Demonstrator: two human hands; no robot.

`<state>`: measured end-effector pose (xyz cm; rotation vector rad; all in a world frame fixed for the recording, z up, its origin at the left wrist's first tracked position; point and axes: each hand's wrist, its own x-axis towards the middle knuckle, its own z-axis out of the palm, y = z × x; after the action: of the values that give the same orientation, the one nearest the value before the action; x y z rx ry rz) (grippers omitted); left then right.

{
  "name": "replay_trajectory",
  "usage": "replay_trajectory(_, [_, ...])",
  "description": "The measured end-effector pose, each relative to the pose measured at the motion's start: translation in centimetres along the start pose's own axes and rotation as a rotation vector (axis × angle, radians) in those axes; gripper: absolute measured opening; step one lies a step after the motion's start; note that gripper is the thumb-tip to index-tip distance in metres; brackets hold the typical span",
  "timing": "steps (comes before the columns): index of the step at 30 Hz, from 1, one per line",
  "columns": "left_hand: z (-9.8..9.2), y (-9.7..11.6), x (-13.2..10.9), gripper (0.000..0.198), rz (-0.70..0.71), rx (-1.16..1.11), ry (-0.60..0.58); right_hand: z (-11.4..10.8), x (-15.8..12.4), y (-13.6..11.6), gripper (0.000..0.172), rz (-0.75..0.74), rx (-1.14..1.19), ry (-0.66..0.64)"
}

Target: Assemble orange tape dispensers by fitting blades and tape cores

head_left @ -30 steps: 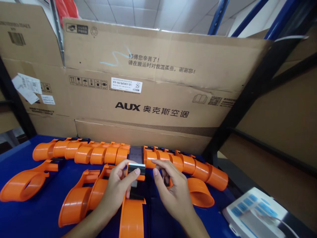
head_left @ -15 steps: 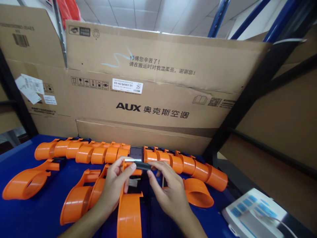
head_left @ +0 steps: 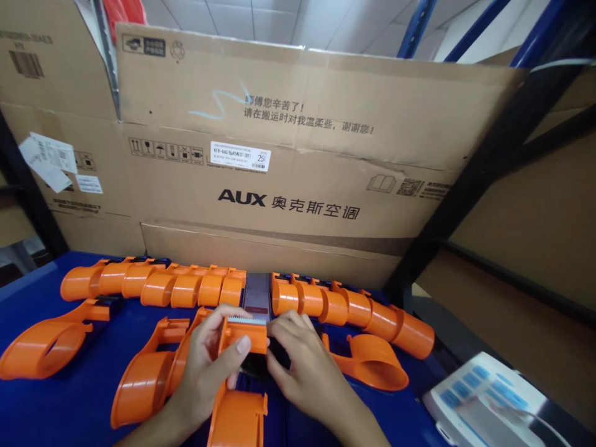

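My left hand [head_left: 205,363] is closed around an orange tape dispenser [head_left: 254,340], its thumb pressed on the front of the head. A toothed metal blade [head_left: 246,321] runs along the top edge of that head. At the right end of the head, the curled fingers of my right hand [head_left: 310,366] touch or nearly touch it; what they pinch, if anything, is hidden. Below the hands, an orange ring part [head_left: 237,422] reaches the bottom edge and appears to belong to the same dispenser. Something dark shows under the head, too shaded to name.
Several orange dispensers [head_left: 184,290] line the back of the blue table [head_left: 28,422], with others beside my hands. A phone-like dark device [head_left: 257,292] stands mid-row. At right sits a white device with blue keys [head_left: 484,397]. A cardboard sheet [head_left: 288,167] walls the back.
The black piece held across the blade has gone from sight, and the blade now shows bare. The dispenser head has turned toward me. My right hand has moved slightly down, its fingers more curled.
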<state>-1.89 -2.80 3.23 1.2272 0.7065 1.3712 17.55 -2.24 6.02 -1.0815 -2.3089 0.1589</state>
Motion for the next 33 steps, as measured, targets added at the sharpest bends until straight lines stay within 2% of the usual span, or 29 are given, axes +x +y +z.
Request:
replay_trajectory(8, [0.3, 0.2, -0.1, 0.027, -0.007, -0.05, -0.015, 0.6, 0.3, -0.3, 0.006, -0.019, -0.091, -0.153])
replay_trajectory(14, [0.7, 0.4, 0.0, 0.023, -0.009, -0.066, 0.002, 1.6, 0.7, -0.6, 0.015, -0.048, -0.138, -0.211])
replay_trajectory(18, [0.7, 0.2, 0.0, 0.022, -0.007, -0.054, -0.011, 2.1, 0.6, -0.8, 0.021, -0.061, -0.184, -0.162])
replay_trajectory(25, [0.8, 0.3, 0.4, 0.024, -0.034, -0.043, 0.002, 0.8, 0.2, -0.3, 0.012, -0.008, -0.127, -0.072])
replay_trajectory(31, [1.4, -0.2, 0.8, 0.025, -0.12, -0.009, -0.015, -0.7, 0.1, 0.5, 0.015, 0.112, 0.111, 0.24])
replay_trajectory(33, [1.5, -0.5, 0.8, 0.028, -0.139, 0.0, -0.017, -0.9, 0.2, 0.4, 0.013, 0.151, 0.232, 0.3])
